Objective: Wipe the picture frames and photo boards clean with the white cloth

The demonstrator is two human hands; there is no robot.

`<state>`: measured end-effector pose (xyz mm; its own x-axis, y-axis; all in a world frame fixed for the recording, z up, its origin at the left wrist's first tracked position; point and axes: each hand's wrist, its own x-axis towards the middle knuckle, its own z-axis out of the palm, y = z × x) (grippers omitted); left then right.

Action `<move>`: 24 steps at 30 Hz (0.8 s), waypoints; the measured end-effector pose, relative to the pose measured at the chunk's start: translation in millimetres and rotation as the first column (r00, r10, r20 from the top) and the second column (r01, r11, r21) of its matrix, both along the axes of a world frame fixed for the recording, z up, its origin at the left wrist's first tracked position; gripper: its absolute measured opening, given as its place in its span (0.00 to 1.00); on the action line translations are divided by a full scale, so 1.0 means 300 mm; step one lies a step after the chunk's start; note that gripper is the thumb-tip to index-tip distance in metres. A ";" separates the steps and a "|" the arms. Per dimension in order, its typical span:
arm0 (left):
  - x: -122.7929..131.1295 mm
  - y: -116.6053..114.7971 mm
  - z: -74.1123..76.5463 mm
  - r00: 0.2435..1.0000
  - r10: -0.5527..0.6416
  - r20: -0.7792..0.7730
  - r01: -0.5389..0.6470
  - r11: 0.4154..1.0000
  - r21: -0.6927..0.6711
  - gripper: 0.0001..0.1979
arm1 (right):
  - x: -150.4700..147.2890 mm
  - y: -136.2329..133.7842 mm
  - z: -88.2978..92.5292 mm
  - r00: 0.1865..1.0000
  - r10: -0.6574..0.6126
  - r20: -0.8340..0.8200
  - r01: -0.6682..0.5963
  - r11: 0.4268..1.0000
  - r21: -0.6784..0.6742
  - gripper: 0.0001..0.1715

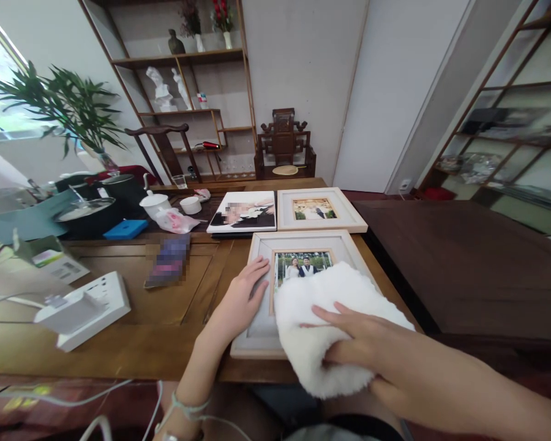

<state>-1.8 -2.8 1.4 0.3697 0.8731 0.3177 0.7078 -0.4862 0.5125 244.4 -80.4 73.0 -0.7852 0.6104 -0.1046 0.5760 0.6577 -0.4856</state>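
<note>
A light wooden picture frame [257,334] lies face up on the table in front of me, with a photo [282,264] of two people in its middle. My left hand [245,297] rests on the frame's left border, fingers stretched out and holding nothing. On the frame's right side my right hand [358,340] presses down a fluffy white cloth [321,294], with some fingers on top and the cloth bunched around others. The cloth hides the lower right part of the photo and frame, and hangs over the near edge.
Behind lie a second wooden frame [356,217] and a white-edged photo panel [243,211]. To the left are a white power strip [92,312], a small open box [52,260], a blue box [125,229], a teapot [155,204] and a lidded pan [89,214]. Cables hang below the table's front edge.
</note>
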 end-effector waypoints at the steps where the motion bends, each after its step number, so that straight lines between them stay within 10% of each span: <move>1: 0.000 0.000 0.001 1.000 -0.001 -0.004 0.001 1.000 -0.005 0.19 | -0.002 0.015 -0.017 1.000 -0.010 0.002 0.010 0.999 0.042 0.41; 13: -0.002 -0.001 0.005 1.000 0.007 0.002 -0.007 0.999 -0.050 0.19 | 0.040 0.480 -0.161 0.978 -0.194 0.074 0.112 0.793 0.599 0.37; 24: 0.001 0.002 -0.006 1.000 0.013 0.008 -0.013 1.000 -0.009 0.18 | -0.031 0.093 -0.028 0.986 0.096 0.136 -0.121 0.974 0.193 0.36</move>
